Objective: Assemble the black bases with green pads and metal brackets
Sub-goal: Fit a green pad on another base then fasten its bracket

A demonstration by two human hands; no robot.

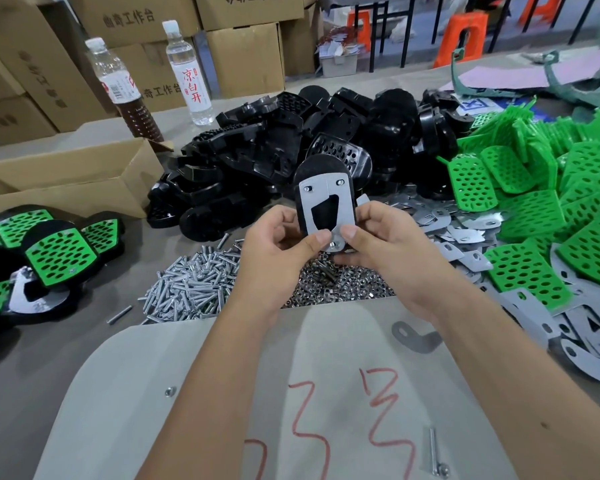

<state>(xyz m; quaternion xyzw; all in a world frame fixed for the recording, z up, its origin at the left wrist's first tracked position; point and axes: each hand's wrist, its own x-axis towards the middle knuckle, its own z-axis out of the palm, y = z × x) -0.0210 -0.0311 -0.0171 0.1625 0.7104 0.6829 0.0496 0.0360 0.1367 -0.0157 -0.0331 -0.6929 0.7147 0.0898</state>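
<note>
At the left edge of the table point(21, 382) lie your finished pieces point(59, 252), black with green perforated pads facing up, in front of an open cardboard box point(70, 181). Two bottles point(187, 72) stand behind the box near the table's far edge. Moving right, a heap of screws point(191, 284) sits beside a heap of nuts point(340, 291), both just under your hands.

Your left hand point(278, 251) has its fingers curled round the left side of the black base point(324, 195), thumb pressed on the lower end of the metal bracket point(323, 202) screwed onto it. Your right hand point(385, 240) grips the right side the same way, its thumb tip touching the bracket beside the bottom screw. You hold the base upright above the nuts, bracket side toward you.

Behind it rises the pile of black bases point(291, 143). Loose metal brackets point(465, 233) spread to the right, and green pads point(551, 202) are heaped toward the right edge.
</note>
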